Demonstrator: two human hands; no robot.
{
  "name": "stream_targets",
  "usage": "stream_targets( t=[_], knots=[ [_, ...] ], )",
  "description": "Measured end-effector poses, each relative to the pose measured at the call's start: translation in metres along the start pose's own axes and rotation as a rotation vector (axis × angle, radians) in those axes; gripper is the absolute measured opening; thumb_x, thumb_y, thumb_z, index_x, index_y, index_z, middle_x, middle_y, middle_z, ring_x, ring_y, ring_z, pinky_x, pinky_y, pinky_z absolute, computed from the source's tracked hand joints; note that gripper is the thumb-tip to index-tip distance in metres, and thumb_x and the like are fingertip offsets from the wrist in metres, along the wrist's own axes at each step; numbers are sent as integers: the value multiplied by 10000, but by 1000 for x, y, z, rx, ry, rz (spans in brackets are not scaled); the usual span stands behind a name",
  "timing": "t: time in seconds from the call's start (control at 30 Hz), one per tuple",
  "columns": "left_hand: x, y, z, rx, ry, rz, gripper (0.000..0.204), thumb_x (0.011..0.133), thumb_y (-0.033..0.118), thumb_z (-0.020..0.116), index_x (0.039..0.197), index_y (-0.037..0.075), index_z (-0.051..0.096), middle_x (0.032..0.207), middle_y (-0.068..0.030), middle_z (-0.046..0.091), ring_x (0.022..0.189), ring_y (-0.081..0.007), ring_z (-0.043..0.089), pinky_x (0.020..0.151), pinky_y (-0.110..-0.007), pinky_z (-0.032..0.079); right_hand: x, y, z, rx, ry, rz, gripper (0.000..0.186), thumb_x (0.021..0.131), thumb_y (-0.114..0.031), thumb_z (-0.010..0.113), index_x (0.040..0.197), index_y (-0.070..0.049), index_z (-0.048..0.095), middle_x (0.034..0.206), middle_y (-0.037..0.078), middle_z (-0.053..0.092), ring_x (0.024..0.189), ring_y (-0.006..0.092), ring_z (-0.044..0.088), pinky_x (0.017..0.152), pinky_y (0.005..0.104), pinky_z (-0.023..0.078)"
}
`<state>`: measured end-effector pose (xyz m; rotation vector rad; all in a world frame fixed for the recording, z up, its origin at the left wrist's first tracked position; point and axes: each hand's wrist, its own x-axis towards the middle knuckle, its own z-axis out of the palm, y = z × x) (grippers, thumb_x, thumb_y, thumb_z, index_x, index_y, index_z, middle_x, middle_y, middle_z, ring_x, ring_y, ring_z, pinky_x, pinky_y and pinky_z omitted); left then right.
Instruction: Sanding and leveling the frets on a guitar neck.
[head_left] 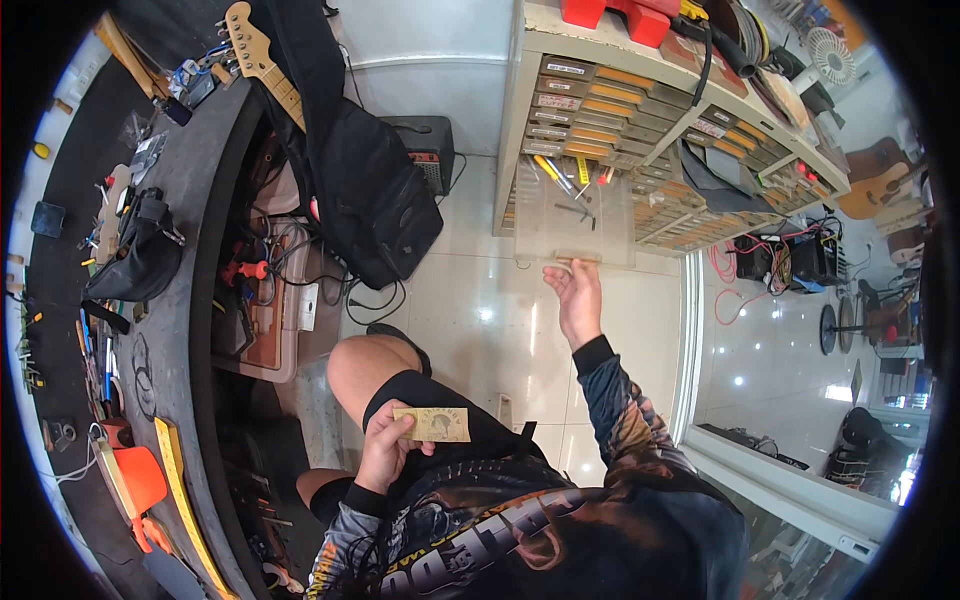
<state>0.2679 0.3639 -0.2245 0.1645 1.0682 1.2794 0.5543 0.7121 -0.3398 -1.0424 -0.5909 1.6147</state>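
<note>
In my left hand (382,446) is a small flat yellowish paper packet (441,424) with a dark printed figure, pinched between thumb and fingers above my lap. My right hand (577,300) reaches forward, its fingertips closed at the front edge of a translucent plastic drawer (540,225). That drawer is pulled out from the cabinet. Inside it lie a yellow pen-like tool (546,168), a few other slim tools and some small dark metal pieces (576,210). The packet is well apart from the drawer.
A cabinet (509,130) of many labelled small drawers stands ahead, with a red vise (625,15) on top. A dark workbench (180,350) cluttered with tools curves along the left. A guitar in a black bag (350,190) leans beside an amplifier (428,150). Cables lie on the tiled floor.
</note>
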Motion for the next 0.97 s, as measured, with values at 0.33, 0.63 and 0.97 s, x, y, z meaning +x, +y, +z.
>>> stream_targets(
  t=[0.33,0.63,0.97],
  knots=[
    [-5,-1,-3,-6,18,29,145,1230,198,712,1230,72,641,1186,-245,868,878,-325,862,756,-437,727,222,-25,54,-16,52,101,397,1239,-461,730,1362,-84,696,1228,63,781,1126,250,778,976,452,647],
    [-4,0,-5,7,14,37,155,1237,213,701,1235,70,639,1194,-241,868,886,-331,865,753,-442,729,104,42,-8,73,-24,100,215,1184,-288,624,1268,-96,674,1216,80,756,1156,315,762,1019,476,612],
    [2,-2,-4,-35,-44,0,138,1228,190,717,1231,76,640,1211,-259,873,894,-351,871,754,-468,738,-32,43,-42,-30,38,96,203,1230,-248,580,1365,-100,609,1180,112,738,1000,302,798,966,486,639]
  ],
)
